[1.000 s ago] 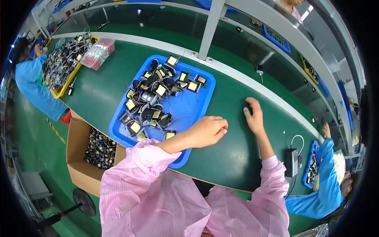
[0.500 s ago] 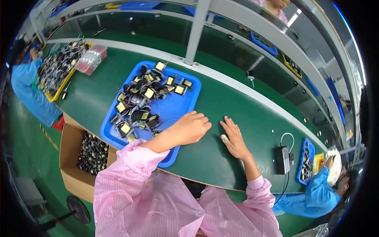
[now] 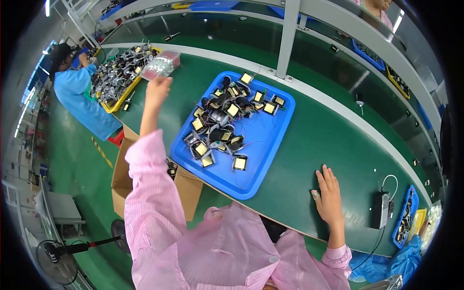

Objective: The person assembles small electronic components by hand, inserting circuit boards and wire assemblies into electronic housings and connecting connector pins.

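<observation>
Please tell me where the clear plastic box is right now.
In the head view, the clear plastic box is at upper left, by the right edge of the yellow tray, just beyond the left hand.

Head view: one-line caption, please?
Left hand near a clear plastic box, right hand over the green worktop, a blue tray of components between them.

Left hand [image 3: 158, 92] near container [image 3: 163, 63], blue tray [image 3: 265, 157]
</observation>
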The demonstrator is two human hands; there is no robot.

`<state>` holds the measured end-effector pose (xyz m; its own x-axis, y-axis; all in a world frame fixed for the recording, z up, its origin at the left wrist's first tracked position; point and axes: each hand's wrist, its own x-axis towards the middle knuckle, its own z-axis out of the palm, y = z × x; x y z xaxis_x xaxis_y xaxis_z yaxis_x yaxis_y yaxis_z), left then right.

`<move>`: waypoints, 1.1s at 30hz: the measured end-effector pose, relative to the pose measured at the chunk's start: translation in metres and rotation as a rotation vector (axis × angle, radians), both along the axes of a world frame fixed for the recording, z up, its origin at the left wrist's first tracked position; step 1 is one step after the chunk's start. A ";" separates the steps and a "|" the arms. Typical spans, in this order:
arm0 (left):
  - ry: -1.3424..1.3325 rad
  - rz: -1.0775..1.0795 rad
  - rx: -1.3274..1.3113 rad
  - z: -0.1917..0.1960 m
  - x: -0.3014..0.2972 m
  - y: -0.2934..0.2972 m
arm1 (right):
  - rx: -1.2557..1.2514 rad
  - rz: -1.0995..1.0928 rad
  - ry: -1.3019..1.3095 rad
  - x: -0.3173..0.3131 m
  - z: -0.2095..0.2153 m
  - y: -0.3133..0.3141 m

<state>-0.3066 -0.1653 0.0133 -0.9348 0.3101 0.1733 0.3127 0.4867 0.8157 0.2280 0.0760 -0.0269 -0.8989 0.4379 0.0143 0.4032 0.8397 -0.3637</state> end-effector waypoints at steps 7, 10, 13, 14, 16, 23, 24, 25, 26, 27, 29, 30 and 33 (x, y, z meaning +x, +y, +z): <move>-0.516 0.344 0.399 -0.074 -0.115 -0.013 | 0.127 -0.160 0.088 0.008 -0.015 -0.006; -0.545 0.245 0.498 -0.084 -0.124 -0.028 | 0.089 -0.193 0.159 0.006 -0.015 -0.007; -0.482 0.218 0.474 -0.085 -0.122 -0.016 | 0.069 -0.218 0.201 0.006 -0.019 -0.003; -0.439 0.227 0.489 -0.080 -0.125 -0.020 | 0.071 -0.213 0.219 0.005 -0.019 -0.002; -0.388 0.246 0.591 -0.074 -0.118 -0.013 | 0.079 -0.205 0.222 0.004 -0.021 0.000; -0.119 0.176 0.612 -0.013 -0.056 0.012 | 0.128 -0.178 0.222 0.002 -0.023 0.000; -0.157 0.089 0.648 -0.002 -0.039 0.010 | 0.093 -0.186 0.219 0.001 -0.022 -0.001; -0.169 0.006 0.700 0.006 -0.023 0.010 | 0.088 -0.153 0.229 -0.002 -0.024 -0.001; -0.149 -0.099 0.718 0.016 -0.004 0.009 | 0.102 -0.163 0.219 -0.001 -0.026 -0.002; -0.160 -0.177 0.761 0.031 0.026 0.011 | 0.116 -0.174 0.207 0.000 -0.027 -0.003; -0.166 -0.304 0.700 0.050 0.079 0.015 | 0.182 -0.123 0.214 0.002 -0.020 -0.004; -0.152 -0.355 0.609 0.060 0.110 0.014 | 0.061 -0.142 0.277 0.007 -0.019 -0.002; -0.143 -0.574 0.490 0.052 0.201 0.036 | -0.049 -0.256 0.423 0.019 0.005 0.007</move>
